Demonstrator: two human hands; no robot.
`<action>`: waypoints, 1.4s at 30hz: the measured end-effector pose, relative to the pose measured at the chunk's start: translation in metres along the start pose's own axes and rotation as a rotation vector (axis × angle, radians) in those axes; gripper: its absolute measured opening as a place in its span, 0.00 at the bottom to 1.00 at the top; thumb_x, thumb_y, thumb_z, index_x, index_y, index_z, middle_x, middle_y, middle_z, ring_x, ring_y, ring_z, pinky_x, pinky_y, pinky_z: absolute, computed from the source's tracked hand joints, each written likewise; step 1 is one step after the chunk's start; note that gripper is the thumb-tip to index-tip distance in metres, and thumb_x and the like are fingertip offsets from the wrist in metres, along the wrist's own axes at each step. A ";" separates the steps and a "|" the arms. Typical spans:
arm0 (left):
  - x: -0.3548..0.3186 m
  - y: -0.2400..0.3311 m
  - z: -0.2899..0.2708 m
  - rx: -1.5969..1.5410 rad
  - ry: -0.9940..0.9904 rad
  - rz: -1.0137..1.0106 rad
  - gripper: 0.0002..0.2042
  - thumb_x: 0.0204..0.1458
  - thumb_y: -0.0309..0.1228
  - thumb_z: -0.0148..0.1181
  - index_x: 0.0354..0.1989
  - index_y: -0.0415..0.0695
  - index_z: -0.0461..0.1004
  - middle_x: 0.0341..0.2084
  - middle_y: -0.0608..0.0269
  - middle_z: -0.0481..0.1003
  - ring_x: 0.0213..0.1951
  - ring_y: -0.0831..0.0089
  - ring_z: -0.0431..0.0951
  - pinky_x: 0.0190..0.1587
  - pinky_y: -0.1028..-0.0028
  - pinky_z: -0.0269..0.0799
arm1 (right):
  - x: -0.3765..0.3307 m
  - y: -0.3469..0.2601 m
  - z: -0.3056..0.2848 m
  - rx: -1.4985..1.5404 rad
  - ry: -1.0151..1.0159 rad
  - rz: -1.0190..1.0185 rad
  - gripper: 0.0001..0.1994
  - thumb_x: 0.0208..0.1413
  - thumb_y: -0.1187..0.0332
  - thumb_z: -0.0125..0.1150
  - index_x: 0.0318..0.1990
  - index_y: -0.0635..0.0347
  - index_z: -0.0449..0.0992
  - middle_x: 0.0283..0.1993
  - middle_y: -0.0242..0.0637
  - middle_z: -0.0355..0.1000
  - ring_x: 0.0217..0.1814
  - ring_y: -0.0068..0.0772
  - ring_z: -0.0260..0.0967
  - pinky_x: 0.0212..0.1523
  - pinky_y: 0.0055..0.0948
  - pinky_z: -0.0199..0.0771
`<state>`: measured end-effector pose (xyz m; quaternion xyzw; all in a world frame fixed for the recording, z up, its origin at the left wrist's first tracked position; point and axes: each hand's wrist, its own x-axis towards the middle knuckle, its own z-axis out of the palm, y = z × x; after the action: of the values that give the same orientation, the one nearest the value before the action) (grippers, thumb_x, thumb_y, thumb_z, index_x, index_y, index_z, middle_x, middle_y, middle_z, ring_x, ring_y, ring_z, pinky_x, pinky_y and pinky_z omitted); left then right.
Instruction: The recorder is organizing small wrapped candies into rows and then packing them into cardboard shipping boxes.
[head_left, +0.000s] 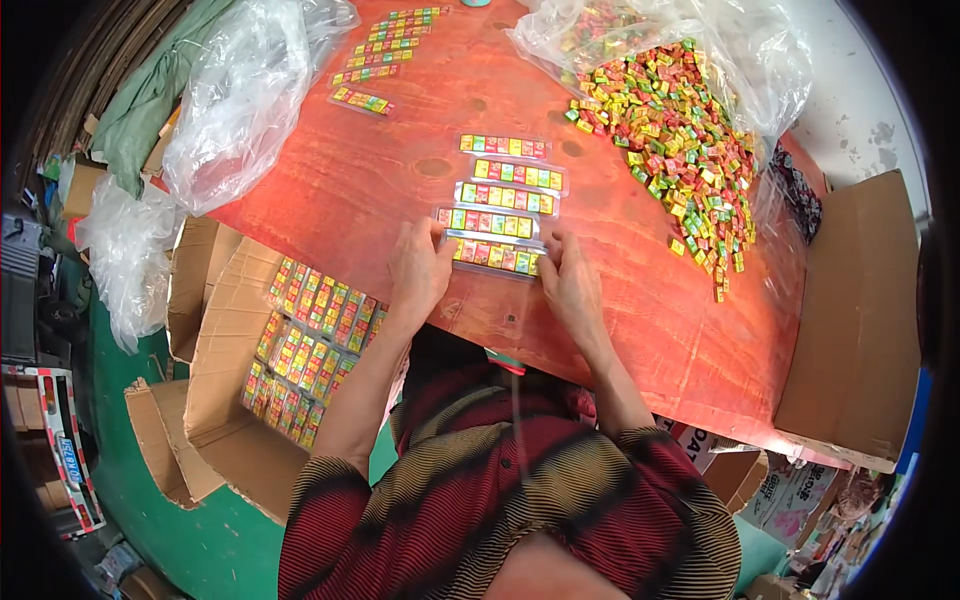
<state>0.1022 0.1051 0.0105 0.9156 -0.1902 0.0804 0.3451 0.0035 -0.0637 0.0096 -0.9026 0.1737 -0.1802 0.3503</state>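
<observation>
Left hand (420,268) and right hand (570,280) pinch the candy strip (495,256) ends closed, squaring it below the stacked row (508,185).

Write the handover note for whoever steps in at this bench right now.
Left hand and right hand both grip the ends of the nearest candy strip at the edge of the red table.
Four filled strips lie in a row behind it; more sit at the far edge.
The carton at left holds packed strips.
The loose candy pile at right remains unpacked.
</observation>
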 end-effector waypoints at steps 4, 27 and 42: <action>0.000 0.006 -0.001 -0.106 -0.158 -0.126 0.13 0.39 0.29 0.59 0.35 0.40 0.69 0.17 0.60 0.68 0.20 0.70 0.69 0.25 0.71 0.65 | 0.000 -0.008 -0.005 0.045 -0.067 0.039 0.18 0.46 0.74 0.52 0.46 0.68 0.61 0.22 0.42 0.65 0.23 0.35 0.64 0.26 0.29 0.65; 0.019 -0.005 0.009 -0.168 -0.154 -0.134 0.16 0.39 0.30 0.60 0.37 0.39 0.68 0.18 0.62 0.68 0.21 0.73 0.68 0.24 0.74 0.65 | 0.021 -0.019 0.000 0.285 -0.117 0.235 0.21 0.46 0.70 0.53 0.48 0.69 0.59 0.28 0.45 0.68 0.28 0.32 0.67 0.30 0.28 0.67; 0.061 0.023 0.026 -0.025 -0.235 -0.179 0.23 0.37 0.41 0.61 0.42 0.41 0.67 0.31 0.46 0.70 0.38 0.57 0.71 0.41 0.65 0.65 | 0.060 0.006 -0.012 0.264 -0.107 0.304 0.25 0.46 0.66 0.52 0.50 0.71 0.55 0.41 0.55 0.67 0.43 0.48 0.66 0.44 0.37 0.63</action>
<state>0.1493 0.0540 0.0225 0.9275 -0.1478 -0.0609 0.3379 0.0491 -0.1009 0.0257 -0.8206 0.2639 -0.0984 0.4973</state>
